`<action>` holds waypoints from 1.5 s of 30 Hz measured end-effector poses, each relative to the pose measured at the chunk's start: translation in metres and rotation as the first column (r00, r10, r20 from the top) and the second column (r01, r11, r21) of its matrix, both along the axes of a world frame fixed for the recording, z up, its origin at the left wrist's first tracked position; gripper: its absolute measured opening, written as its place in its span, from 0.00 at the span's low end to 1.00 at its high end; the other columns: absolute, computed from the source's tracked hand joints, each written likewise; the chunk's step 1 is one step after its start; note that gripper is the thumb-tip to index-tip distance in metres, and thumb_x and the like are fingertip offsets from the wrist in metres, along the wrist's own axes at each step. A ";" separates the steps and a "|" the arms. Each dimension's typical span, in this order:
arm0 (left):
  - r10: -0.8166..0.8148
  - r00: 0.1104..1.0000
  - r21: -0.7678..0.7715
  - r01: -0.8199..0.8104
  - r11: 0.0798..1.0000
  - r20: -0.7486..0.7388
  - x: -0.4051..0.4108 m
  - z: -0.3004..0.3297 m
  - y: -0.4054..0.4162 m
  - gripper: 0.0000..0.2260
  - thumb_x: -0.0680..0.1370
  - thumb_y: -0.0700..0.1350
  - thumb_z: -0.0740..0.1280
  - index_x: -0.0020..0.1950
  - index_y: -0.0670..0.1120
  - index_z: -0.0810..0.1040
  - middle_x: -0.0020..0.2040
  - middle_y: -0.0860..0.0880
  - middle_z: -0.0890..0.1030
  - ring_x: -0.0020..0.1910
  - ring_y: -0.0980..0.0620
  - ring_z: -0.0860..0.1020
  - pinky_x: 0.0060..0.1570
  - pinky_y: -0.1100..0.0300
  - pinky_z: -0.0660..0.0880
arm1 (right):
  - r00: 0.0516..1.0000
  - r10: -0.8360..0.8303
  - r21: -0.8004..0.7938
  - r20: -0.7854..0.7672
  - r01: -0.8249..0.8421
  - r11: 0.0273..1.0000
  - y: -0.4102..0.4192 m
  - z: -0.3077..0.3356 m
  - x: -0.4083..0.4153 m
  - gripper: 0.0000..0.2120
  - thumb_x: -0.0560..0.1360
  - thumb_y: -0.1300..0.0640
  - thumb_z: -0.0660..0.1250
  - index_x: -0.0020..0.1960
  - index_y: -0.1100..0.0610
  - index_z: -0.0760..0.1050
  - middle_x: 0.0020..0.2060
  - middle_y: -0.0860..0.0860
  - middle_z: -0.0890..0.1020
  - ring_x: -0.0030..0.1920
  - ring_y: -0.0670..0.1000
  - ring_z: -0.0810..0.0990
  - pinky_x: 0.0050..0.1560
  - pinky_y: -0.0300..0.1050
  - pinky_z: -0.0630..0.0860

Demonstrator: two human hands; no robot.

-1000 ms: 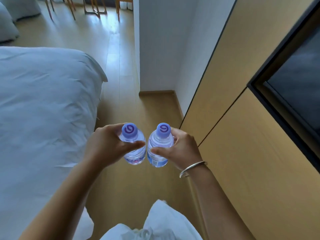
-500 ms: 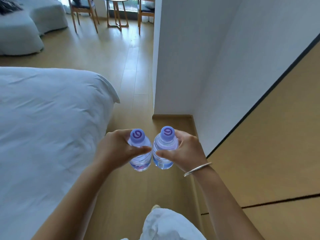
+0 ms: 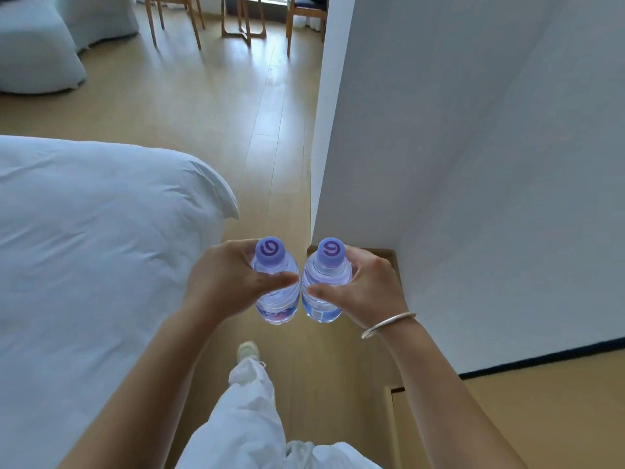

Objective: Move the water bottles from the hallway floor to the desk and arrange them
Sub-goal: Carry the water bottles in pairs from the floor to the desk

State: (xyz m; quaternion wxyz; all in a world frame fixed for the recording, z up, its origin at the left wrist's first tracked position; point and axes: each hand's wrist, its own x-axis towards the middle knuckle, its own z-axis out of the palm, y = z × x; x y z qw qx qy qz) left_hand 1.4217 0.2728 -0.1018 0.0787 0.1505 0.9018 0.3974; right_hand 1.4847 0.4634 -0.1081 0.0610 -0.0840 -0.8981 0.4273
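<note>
Head view looks down on two small water bottles carried upright and side by side above the wooden floor (image 3: pixel 209 106), between the white bed (image 3: pixel 94 265) and a white wall (image 3: pixel 456 164). The left hand (image 3: pixel 230 282) wraps around the left bottle (image 3: pixel 275 286), thumb across its near side; the right hand (image 3: pixel 367 289), with a silver bangle (image 3: pixel 389 324) at the wrist, wraps around the right bottle (image 3: pixel 323 282) the same way. Both bottles have purple caps and clear bodies, and they are just beside each other, possibly touching at the shoulders, though the angle makes that hard to settle.

As for progress: these two bottles are off the floor and in transit, so the pick-up part is done for them. A leg in white trousers and a shoe (image 3: pixel 248 352) show below the hands, which suggests walking along the passage. No surface to set them on is clearly in view; chairs (image 3: pixel 176 18) and a small wooden table (image 3: pixel 241 18) stand at the far end of the room, and whether the desk is near them cannot be told. What is left, by my reckoning, is reaching the desk, setting both bottles down upright, and arranging them. Whether more bottles wait in the hallway is not shown.
</note>
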 end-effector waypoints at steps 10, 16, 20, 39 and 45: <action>-0.061 0.998 -0.016 0.061 0.998 0.015 -0.205 0.004 -0.023 0.10 0.62 0.62 0.75 0.34 0.68 0.75 0.32 0.67 0.78 0.39 0.63 0.78 0.35 0.64 0.72 | 0.995 -0.095 -0.061 -0.014 0.094 0.994 -0.026 0.001 -0.195 0.14 0.60 0.51 0.78 0.44 0.52 0.80 0.37 0.49 0.83 0.39 0.49 0.81 0.43 0.49 0.78; -0.063 0.998 -0.028 0.062 0.998 -0.020 -0.305 0.012 -0.033 0.12 0.62 0.61 0.76 0.34 0.69 0.72 0.32 0.67 0.76 0.37 0.65 0.76 0.32 0.66 0.67 | 0.991 -0.126 -0.057 -0.032 0.124 0.991 -0.039 0.006 -0.292 0.14 0.61 0.50 0.78 0.43 0.51 0.80 0.36 0.47 0.83 0.39 0.46 0.81 0.42 0.46 0.78; -0.058 0.998 -0.019 0.057 0.998 -0.039 -0.365 0.009 -0.028 0.11 0.63 0.61 0.76 0.35 0.66 0.74 0.33 0.64 0.78 0.36 0.65 0.76 0.34 0.64 0.70 | 0.992 -0.114 -0.062 -0.048 0.111 0.992 -0.034 0.002 -0.355 0.14 0.61 0.50 0.79 0.44 0.48 0.79 0.36 0.45 0.82 0.39 0.45 0.81 0.43 0.40 0.78; -0.043 0.999 -0.065 0.045 0.997 0.025 -0.736 0.016 0.097 0.11 0.54 0.70 0.64 0.34 0.72 0.75 0.33 0.68 0.79 0.37 0.65 0.77 0.36 0.63 0.73 | 0.985 -0.165 -0.050 -0.040 0.163 0.985 0.079 0.005 -0.716 0.14 0.62 0.51 0.76 0.45 0.56 0.80 0.37 0.51 0.83 0.39 0.51 0.80 0.44 0.50 0.77; -0.056 0.997 -0.056 0.059 0.997 0.053 -0.840 0.010 0.127 0.13 0.54 0.68 0.65 0.35 0.66 0.77 0.34 0.64 0.81 0.38 0.63 0.78 0.37 0.62 0.74 | 0.975 -0.223 -0.055 0.006 0.223 0.973 0.107 0.000 -0.808 0.14 0.62 0.51 0.77 0.44 0.57 0.80 0.36 0.52 0.82 0.39 0.52 0.80 0.43 0.51 0.77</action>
